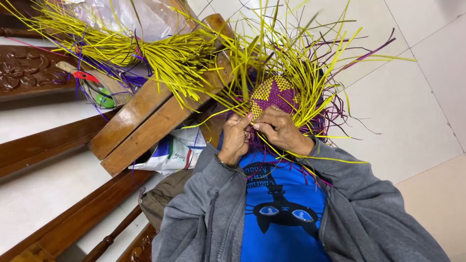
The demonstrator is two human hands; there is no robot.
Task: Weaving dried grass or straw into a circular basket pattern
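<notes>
Near centre, left hand (235, 138) and right hand (281, 130) pinch strands of a yellow-and-purple woven strip piece (273, 94), fingers closed.

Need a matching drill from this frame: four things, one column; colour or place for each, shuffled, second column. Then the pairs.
Things:
1. woven piece
2. strip bundle
3. left hand
4. right hand

Descriptions:
A. loose yellow, lying on the wooden furniture
B. purple and yellow, checkered, with a star shape
C. on the piece's lower edge, image-right side
D. on the piece's lower edge, image-left side, band at the wrist

Pairs: 1-B, 2-A, 3-D, 4-C
</notes>
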